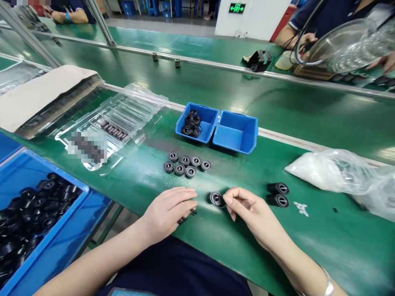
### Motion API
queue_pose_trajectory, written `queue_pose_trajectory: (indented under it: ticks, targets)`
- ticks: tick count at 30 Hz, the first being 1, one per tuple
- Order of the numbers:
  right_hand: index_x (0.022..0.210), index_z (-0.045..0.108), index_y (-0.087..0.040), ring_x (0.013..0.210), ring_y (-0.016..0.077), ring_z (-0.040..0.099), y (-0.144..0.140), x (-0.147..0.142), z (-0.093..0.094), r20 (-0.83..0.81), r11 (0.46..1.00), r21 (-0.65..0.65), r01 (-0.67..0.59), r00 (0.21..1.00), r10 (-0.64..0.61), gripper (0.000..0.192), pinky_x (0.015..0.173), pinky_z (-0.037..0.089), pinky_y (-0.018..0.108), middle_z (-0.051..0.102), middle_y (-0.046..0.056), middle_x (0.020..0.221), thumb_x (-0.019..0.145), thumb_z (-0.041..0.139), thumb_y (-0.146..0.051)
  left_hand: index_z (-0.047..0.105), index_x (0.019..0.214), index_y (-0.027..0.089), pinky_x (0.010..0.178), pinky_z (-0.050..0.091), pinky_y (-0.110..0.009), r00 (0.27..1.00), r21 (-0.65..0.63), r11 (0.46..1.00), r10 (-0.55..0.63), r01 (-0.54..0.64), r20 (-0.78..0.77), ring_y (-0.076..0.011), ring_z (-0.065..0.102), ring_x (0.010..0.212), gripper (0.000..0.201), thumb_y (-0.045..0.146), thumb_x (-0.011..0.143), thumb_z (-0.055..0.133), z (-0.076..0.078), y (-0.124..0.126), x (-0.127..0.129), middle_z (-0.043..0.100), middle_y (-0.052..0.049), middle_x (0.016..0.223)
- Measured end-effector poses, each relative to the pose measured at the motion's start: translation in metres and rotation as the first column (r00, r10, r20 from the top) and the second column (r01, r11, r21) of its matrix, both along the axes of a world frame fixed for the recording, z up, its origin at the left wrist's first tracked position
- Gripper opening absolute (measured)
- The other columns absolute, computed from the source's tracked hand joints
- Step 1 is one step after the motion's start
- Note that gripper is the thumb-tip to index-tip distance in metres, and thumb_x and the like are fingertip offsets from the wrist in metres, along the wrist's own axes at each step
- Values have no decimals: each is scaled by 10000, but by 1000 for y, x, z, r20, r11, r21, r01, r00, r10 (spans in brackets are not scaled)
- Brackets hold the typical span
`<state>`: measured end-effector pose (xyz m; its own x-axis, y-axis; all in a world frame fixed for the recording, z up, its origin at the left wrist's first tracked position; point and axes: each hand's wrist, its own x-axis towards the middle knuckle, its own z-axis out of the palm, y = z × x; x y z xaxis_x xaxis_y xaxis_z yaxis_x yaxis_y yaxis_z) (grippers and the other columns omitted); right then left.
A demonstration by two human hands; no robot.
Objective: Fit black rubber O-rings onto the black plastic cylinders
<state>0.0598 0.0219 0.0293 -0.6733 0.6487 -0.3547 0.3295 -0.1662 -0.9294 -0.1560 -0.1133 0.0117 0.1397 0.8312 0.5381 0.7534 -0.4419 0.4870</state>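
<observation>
My left hand (169, 211) is curled above the green bench, with a few thin black rubber rings (182, 220) held under its fingers. To its right stands a black round part (212, 198), upright on the bench. Thumb and forefinger of my right hand (247, 204) are pinched at that part's right rim. They hold what looks like a thin black rubber ring (218, 200) against its top; the fingertips partly hide it. Behind my hands, several similar black round parts (185, 160) stand in two rows. Two more black cylinders (278, 188) lie on their sides to the right.
Two blue bins (235, 133) stand behind, the left one holding black rubber rings (191, 123). Clear plastic trays (135, 107) lie left. A large blue crate (70, 213) holds many black parts. White pieces (301, 208) and a plastic bag (333, 170) are right. Co-workers sit across.
</observation>
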Motion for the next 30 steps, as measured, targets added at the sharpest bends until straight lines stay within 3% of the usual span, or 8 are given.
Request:
queue_pose_trajectory:
  ticks: [7, 21, 26, 30]
  targets:
    - [814, 564, -177, 518, 97, 457, 1, -7, -4, 52, 999, 37, 9, 999, -11, 342, 528, 373, 242, 506, -34, 625, 879, 597, -512, 630, 1112, 87, 1057, 482, -462, 977, 37, 994, -92, 101, -193, -251, 550, 1244, 211, 93, 948, 497, 0, 8, 13, 663, -145, 1204]
    - [801, 539, -182, 478, 81, 470, 2, -8, -5, 45, 999, 24, 21, 999, -22, 300, 482, 385, 223, 498, -46, 612, 889, 595, -463, 624, 1141, 29, 1110, 439, -475, 921, -1, 977, -200, 212, -335, -300, 461, 1331, 248, 72, 911, 543, -4, 15, 16, 603, -181, 1306]
    - [761, 539, -171, 521, 71, 526, 0, -10, -5, -63, 999, 8, 38, 997, -38, 289, 466, 443, 233, 537, 11, 857, 866, 638, -422, 631, 1120, 24, 1109, 442, -464, 897, -3, 974, -212, 228, -387, -297, 468, 1325, 241, 70, 910, 523, 0, 18, 15, 608, -174, 1302]
    - [875, 532, -179, 646, 129, 638, -1, -12, -4, -139, 986, -166, 35, 989, -58, 269, 427, 482, 219, 578, 65, 1014, 865, 638, -426, 645, 1083, 21, 1108, 441, -437, 869, -10, 964, -242, 264, -431, -288, 504, 1293, 252, 87, 926, 459, 6, 21, 13, 628, -176, 1270]
